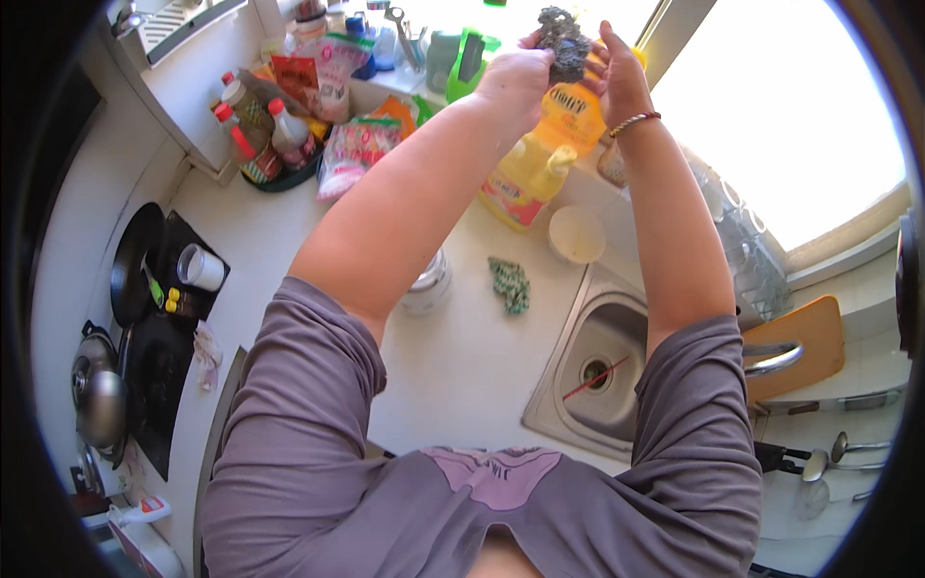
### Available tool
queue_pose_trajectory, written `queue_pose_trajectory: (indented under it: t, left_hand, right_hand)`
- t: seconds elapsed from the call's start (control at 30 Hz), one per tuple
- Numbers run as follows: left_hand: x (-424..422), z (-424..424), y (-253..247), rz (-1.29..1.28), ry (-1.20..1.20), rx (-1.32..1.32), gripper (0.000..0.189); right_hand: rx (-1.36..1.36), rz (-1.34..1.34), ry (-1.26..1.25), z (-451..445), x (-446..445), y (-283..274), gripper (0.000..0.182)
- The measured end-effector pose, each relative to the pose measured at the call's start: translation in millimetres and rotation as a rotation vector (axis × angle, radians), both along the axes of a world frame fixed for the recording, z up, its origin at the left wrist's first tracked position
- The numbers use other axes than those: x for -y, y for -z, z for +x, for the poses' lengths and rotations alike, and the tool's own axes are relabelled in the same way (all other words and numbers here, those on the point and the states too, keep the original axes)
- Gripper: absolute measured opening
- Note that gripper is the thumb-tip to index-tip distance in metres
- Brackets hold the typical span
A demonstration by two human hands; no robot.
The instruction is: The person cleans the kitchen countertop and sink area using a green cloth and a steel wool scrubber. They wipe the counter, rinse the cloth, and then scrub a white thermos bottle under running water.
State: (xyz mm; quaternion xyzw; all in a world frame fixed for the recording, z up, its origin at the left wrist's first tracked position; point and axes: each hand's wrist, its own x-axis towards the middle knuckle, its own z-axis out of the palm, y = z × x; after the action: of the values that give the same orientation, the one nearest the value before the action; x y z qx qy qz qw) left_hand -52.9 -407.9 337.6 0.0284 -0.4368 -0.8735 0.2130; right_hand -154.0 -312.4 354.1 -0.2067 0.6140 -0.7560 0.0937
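Observation:
At the far side of the counter, my left hand (pixel 514 76) pinches a dark grey, rough-textured wad (pixel 565 47), a crumpled cloth or scrubber. Just to its right, my right hand (pixel 623 76) is raised with thumb and fingers apart, fingertips close beside the wad; whether they touch it is hard to tell. Under the hands stand an orange bottle (pixel 576 114) and a pale yellow plastic jug (pixel 522 184) with labels. A green speckled cloth (pixel 510 285) lies crumpled on the white counter (pixel 448 376), close to a white bowl (pixel 577 235).
A steel sink (pixel 556 394) holds a red stick across its drain. Sauce bottles (pixel 253 144) and food bags (pixel 354 155) crowd the back left. A lidded jar (pixel 428 289) stands below my left forearm. A black pan (pixel 137 264) sits left; a cutting board (pixel 798 347) leans right.

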Motion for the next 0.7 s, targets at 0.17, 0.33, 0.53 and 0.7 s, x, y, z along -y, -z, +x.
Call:
queue_pose_trajectory:
  t: [0.17, 0.33, 0.53, 0.7]
  left_hand:
    - [-8, 89, 53, -0.78, -0.047, 0.103, 0.046]
    - [78, 223, 79, -1.177, -0.416, 0.063, 0.068]
    - [73, 275, 250, -1.08, 0.052, 0.629, 0.129]
    - [53, 244, 281, -0.698, 0.0, 0.397, 0.134]
  right_hand:
    - [0.57, -0.464, -0.485, 87, -31, 87, 0.036]
    - [0.955, -0.407, -0.371, 173, -130, 164, 0.034]
    - [1.139, -0.235, -0.096, 206, -158, 248, 0.032]
    - [0.943, -0.281, -0.113, 194, -42, 269, 0.034]
